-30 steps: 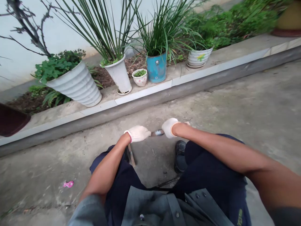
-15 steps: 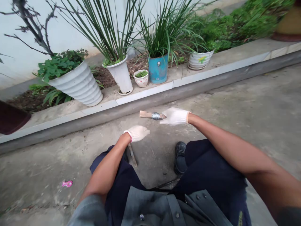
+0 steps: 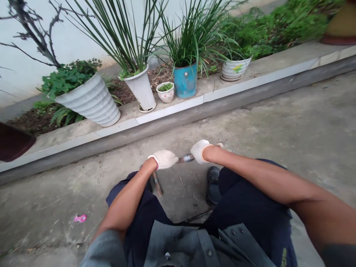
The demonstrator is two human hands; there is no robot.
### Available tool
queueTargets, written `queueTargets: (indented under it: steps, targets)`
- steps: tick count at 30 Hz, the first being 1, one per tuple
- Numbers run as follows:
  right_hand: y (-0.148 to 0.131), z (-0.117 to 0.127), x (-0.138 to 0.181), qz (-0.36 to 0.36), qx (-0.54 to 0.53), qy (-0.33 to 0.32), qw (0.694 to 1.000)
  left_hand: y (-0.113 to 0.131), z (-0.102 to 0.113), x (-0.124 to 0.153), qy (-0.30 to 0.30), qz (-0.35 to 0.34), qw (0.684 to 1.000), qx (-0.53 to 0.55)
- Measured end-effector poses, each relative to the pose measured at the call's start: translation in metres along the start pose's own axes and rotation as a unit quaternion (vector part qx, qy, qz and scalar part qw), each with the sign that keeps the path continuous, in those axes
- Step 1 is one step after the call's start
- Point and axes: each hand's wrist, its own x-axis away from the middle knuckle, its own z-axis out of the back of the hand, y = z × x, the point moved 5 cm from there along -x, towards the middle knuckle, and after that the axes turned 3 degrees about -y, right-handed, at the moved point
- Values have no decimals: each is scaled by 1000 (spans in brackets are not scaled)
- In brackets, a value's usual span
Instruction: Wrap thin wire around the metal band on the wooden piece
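Between my two gloved hands is a short wooden stick with silvery wire wound around it. My left hand, in a white knit glove, is closed at the stick's left end, with the fingertips pinched on it. My right hand, gloved alike, is wrapped around the other end, close beside the wire. A pale tip shows beyond my right wrist; whether it belongs to the same stick I cannot tell. Below my left wrist a second wooden stick slants beside my left shoe, its upper end hidden.
A low concrete ledge crosses ahead, carrying a ribbed white pot, a tall white pot, a small pot, a blue pot and a patterned pot. On the concrete ground lies a pink object.
My right hand has come down and turned, bringing the wire-wound stick lower and towards me. My left hand, apart from it before, now meets the stick's left end.
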Motion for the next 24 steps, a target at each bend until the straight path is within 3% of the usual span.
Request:
queueTargets:
  steps: [4, 10, 24]
  targets:
    - [31, 19, -8, -48, -73, 66, 994, 5, 2, 4, 13, -1, 1000, 3]
    - [39, 38, 16, 16, -124, 146, 981, 2, 12, 12, 38, 0, 999, 13]
    - [24, 44, 33, 46, -163, 157, 973, 4, 17, 15, 84, -48, 995, -7]
